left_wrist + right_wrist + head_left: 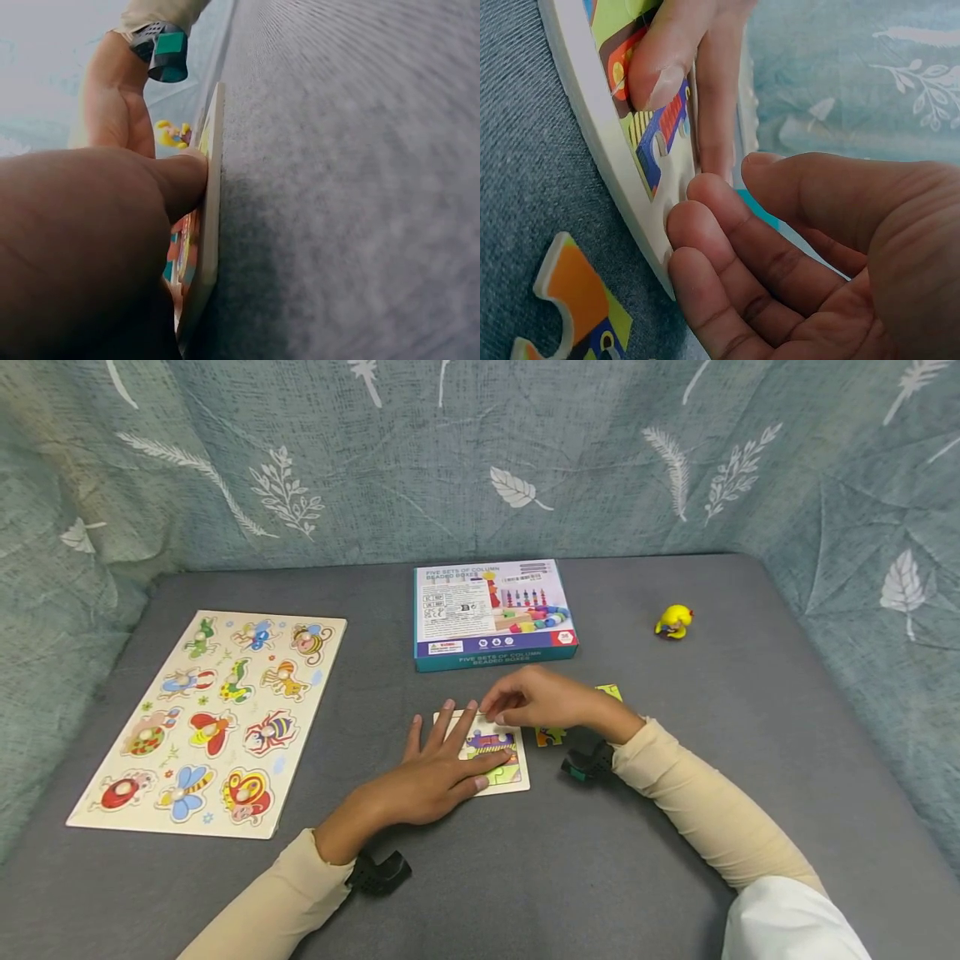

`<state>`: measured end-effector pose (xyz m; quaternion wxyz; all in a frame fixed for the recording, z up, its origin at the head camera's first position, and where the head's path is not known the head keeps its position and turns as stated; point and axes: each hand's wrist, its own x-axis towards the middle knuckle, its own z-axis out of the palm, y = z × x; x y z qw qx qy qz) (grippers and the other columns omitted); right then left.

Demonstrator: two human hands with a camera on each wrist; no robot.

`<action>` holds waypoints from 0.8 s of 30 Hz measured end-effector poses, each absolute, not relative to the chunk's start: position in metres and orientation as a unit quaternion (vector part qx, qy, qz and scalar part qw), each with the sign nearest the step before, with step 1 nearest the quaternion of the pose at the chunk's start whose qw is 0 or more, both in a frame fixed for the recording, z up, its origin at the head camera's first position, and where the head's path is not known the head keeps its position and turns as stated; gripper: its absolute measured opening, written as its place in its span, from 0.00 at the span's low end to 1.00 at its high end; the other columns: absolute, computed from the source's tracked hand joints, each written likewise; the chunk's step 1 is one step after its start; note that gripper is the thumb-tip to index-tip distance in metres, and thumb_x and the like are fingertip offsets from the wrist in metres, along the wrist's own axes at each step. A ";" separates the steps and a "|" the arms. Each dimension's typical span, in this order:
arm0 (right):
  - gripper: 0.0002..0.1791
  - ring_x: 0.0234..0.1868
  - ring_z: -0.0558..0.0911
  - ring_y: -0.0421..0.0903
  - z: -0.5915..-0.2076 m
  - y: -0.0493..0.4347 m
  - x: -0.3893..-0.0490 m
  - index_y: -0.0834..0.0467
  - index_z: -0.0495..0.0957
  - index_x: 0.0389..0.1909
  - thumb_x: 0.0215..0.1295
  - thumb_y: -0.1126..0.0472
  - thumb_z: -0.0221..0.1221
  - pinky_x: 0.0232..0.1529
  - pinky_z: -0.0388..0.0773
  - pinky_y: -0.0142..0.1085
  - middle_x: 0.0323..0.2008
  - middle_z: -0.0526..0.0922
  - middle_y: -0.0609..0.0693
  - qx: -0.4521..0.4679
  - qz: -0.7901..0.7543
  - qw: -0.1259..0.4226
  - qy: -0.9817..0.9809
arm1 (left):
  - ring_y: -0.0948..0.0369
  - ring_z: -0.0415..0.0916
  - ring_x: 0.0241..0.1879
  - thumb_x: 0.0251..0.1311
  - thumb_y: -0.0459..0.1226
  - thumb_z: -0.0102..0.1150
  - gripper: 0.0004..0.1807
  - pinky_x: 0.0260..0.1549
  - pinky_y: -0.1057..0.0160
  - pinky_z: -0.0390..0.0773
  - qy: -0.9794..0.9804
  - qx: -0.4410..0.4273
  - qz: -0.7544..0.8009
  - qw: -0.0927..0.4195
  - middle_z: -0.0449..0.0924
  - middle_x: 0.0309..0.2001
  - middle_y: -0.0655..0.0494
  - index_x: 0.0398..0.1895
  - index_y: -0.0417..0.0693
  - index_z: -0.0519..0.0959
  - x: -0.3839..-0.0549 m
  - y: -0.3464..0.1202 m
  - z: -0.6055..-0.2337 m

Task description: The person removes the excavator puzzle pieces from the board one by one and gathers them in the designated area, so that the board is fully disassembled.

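A small wooden jigsaw board [517, 779] lies on the grey table, partly filled with a colourful picture. My left hand [453, 747] lies flat on it, fingers spread, and its thumb [184, 180] presses the board's face [211, 217]. My right hand [504, 703] hovers at the board's far edge with loosely curled fingers; their tips [697, 225] touch the board's pale rim [592, 127], and I see no piece between them. Left fingers [671, 64] press on the fitted pieces. A loose orange piece [551, 737] [577, 300] lies just right of the board, and a green one [611, 692] lies behind my right wrist.
A blue toy box [495, 614] lies flat just beyond the hands. A yellow figure [673, 622] [172, 135] stands at the back right. A large insect peg puzzle [217, 718] lies at the left. Patterned fabric walls surround the table.
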<state>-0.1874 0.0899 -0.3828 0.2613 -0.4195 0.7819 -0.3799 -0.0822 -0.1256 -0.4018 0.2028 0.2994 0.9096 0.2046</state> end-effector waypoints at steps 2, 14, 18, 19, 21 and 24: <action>0.11 0.43 0.82 0.41 -0.383 0.089 -0.187 0.65 0.81 0.48 0.66 0.71 0.58 0.46 0.77 0.34 0.41 0.85 0.51 -0.419 -0.379 0.263 0.782 | 0.44 0.14 0.72 0.75 0.48 0.42 0.25 0.60 0.32 0.21 0.910 0.299 0.201 0.205 0.23 0.77 0.46 0.74 0.71 0.60 -0.083 -0.125 -0.401; 0.13 0.45 0.82 0.41 -0.381 0.083 -0.184 0.67 0.80 0.50 0.66 0.72 0.57 0.47 0.77 0.34 0.43 0.85 0.53 -0.421 -0.389 0.284 0.768 | 0.43 0.12 0.71 0.75 0.51 0.40 0.25 0.60 0.32 0.23 0.913 0.292 0.177 0.221 0.23 0.77 0.46 0.74 0.73 0.59 -0.084 -0.123 -0.399; 0.14 0.46 0.82 0.41 -0.381 0.081 -0.184 0.66 0.80 0.51 0.66 0.72 0.57 0.47 0.77 0.34 0.44 0.84 0.52 -0.425 -0.391 0.299 0.760 | 0.43 0.13 0.71 0.75 0.51 0.41 0.25 0.61 0.32 0.23 0.916 0.292 0.171 0.217 0.23 0.77 0.46 0.74 0.74 0.58 -0.083 -0.123 -0.398; 0.14 0.46 0.82 0.41 -0.381 0.081 -0.184 0.66 0.79 0.51 0.65 0.72 0.57 0.48 0.77 0.34 0.44 0.84 0.52 -0.425 -0.391 0.302 0.758 | 0.43 0.13 0.71 0.75 0.50 0.41 0.25 0.61 0.32 0.24 0.917 0.292 0.169 0.214 0.23 0.77 0.46 0.74 0.74 0.59 -0.083 -0.123 -0.398; 0.14 0.46 0.82 0.41 -0.381 0.081 -0.184 0.66 0.79 0.51 0.65 0.72 0.56 0.48 0.77 0.34 0.45 0.84 0.52 -0.424 -0.390 0.305 0.758 | 0.42 0.14 0.72 0.75 0.50 0.41 0.25 0.61 0.32 0.24 0.918 0.291 0.166 0.211 0.24 0.77 0.46 0.74 0.74 0.59 -0.083 -0.123 -0.398; 0.14 0.46 0.82 0.41 -0.381 0.080 -0.184 0.66 0.79 0.51 0.65 0.73 0.56 0.48 0.77 0.34 0.45 0.84 0.52 -0.422 -0.391 0.308 0.757 | 0.42 0.15 0.72 0.75 0.51 0.41 0.25 0.61 0.32 0.24 0.919 0.290 0.164 0.210 0.24 0.77 0.46 0.73 0.74 0.59 -0.083 -0.122 -0.397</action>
